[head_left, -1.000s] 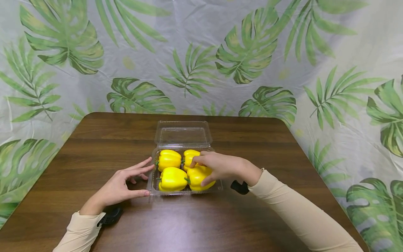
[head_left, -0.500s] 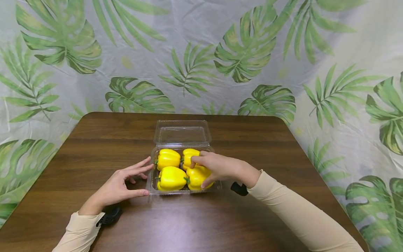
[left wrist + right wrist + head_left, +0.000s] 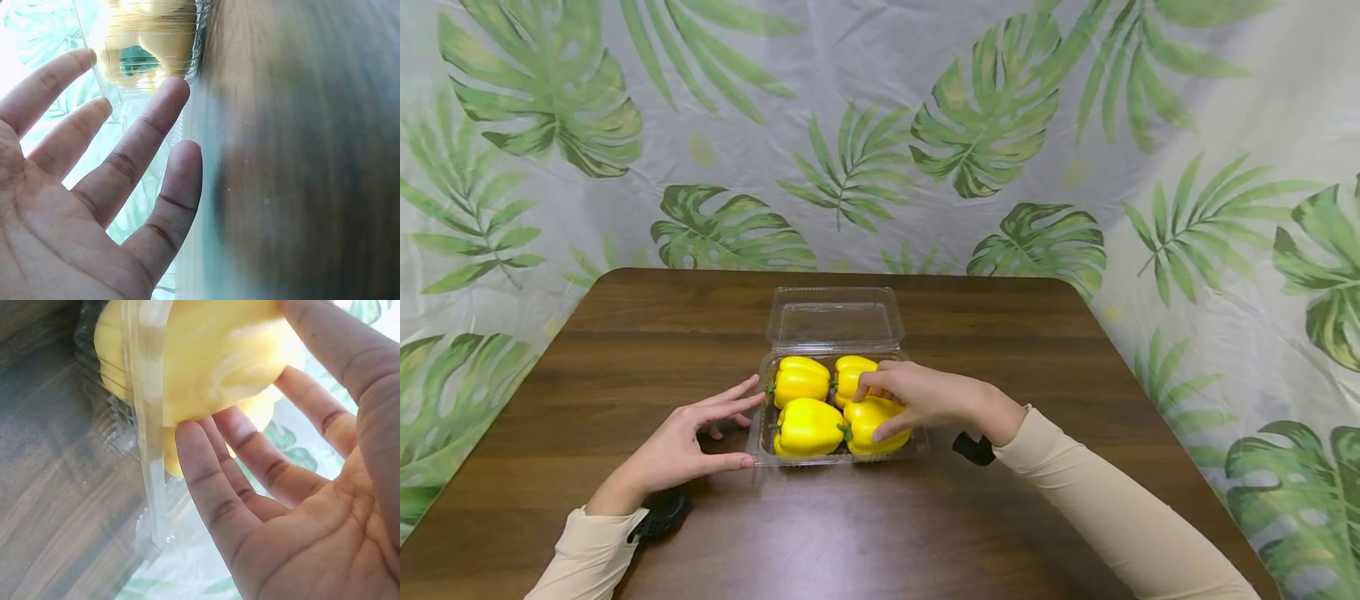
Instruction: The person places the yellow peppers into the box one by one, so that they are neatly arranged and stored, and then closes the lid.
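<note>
A clear plastic clamshell container (image 3: 763, 454) lies on the table with its lid (image 3: 835, 318) folded back. Several yellow bell peppers fill it, among them a front-left one (image 3: 808, 427) and a back-left one (image 3: 802, 382). My right hand (image 3: 934, 398) grips the front-right yellow bell pepper (image 3: 863, 414), thumb on its near side and fingers at its far side; the right wrist view shows the fingertips against this pepper (image 3: 212, 356). The back-right pepper (image 3: 850, 377) is partly covered by that hand. My left hand (image 3: 681, 442) has its fingers spread, fingertips touching the container's left side (image 3: 100, 75).
The brown wooden table (image 3: 647, 333) spreads around the container. Behind it hangs a pale curtain (image 3: 865, 142) with a green leaf print. Black wrist devices sit under both sleeves, one at the left wrist (image 3: 662, 517).
The right thumb has shifted slightly left and up over the front-right pepper. The left hand, the container and the other peppers stay in place.
</note>
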Tool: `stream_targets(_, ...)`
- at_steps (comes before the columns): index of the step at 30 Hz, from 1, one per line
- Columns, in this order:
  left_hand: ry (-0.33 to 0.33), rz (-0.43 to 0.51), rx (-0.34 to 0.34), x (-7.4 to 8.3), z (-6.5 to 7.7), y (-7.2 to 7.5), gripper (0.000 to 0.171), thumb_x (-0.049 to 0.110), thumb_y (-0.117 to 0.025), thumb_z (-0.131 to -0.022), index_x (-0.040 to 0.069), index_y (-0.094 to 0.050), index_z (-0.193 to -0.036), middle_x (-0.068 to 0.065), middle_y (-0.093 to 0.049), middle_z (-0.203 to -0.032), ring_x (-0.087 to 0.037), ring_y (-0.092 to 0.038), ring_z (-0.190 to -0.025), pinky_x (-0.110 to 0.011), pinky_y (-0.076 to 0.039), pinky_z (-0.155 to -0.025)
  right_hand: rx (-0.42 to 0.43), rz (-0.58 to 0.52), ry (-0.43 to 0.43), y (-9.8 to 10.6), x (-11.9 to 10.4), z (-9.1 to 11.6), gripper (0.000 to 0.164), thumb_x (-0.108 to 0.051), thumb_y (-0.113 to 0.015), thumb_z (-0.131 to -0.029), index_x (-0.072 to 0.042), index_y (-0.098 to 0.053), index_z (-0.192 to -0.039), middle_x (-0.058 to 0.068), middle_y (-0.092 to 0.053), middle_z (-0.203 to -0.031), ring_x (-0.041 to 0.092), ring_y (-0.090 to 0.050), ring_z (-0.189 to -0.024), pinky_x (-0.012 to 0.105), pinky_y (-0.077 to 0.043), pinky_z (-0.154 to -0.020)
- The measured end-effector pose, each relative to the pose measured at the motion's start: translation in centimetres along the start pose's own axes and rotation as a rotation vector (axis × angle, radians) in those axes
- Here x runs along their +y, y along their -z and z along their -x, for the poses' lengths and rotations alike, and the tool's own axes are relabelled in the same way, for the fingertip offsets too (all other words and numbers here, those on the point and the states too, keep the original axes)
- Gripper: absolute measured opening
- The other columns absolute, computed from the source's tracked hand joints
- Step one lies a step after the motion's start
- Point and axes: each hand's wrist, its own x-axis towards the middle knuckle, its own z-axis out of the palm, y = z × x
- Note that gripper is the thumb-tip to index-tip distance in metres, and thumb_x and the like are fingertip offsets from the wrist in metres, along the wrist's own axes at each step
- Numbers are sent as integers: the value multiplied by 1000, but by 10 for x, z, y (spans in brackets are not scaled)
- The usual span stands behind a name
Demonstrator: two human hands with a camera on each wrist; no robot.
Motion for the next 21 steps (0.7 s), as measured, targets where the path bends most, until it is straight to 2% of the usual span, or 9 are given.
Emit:
stream_targets(10,3,6,-6,2,-1,1,77,31,-92,-86,16,-60,-155,-12,-44,-171,-12,-72,-110,-30,-56,-80,34,-2,-57,-8,-3,3,50,-36,-87,-90,-17,-65,-130,4,-62,-122,18,-53,-102,35,-50,-94)
stream_targets(18,6,19,-16,1,-1,0,77,29,-91,-88,17,-58,-156,-12,-42,-172,-9,-71,-111,-30,-56,-80,44,-36,-52,-10,1,5,53,-43,-85,-92,-17,-65,-133,2,-59,-114,20,-54,-97,32,-48,-87)
stream_targets(21,7,20,-17,1,-1,-1,78,29,-91,-88,17,-58,-157,-12,-42,-172,-8,-71,-112,-30,-56,-81,50,-73,-51,-9,4,7,54,-45,-83,-93,-16,-67,-135,1,-61,-116,22,-58,-101,34,-52,-90)
